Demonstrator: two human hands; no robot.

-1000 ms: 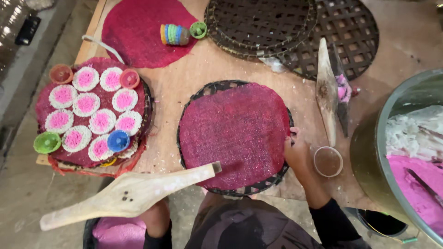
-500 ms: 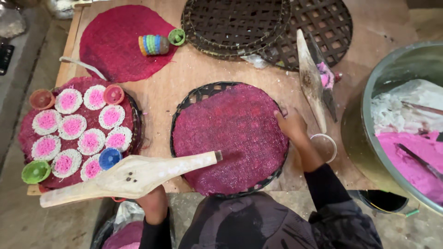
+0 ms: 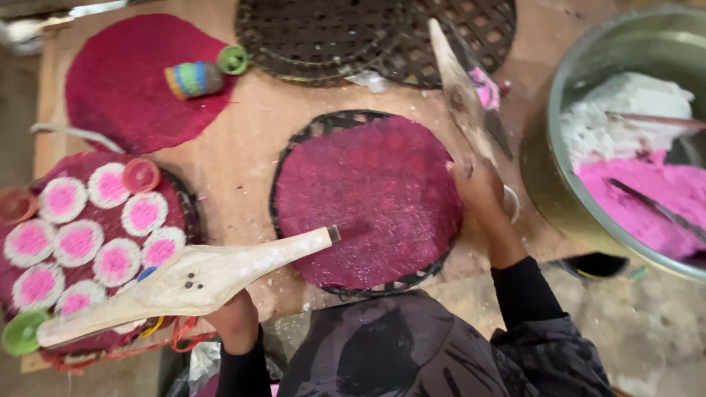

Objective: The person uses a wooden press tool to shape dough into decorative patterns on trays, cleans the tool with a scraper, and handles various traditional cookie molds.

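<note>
Right hand [image 3: 479, 192] beside magenta mat [image 3: 368, 198]

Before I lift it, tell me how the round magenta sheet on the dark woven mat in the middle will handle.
The round magenta sheet looks thin and lies flat on the dark woven mat, so it would probably be floppy and light. Its grainy, damp-looking surface suggests it may tear or cling. The right hand rests at its edge; lifting the mat seems safer.

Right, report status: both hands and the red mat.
Left hand gripping wooden paddle. Right hand on the red mat's right edge, beside a second wooden paddle. Mat flat on its woven tray.
</note>
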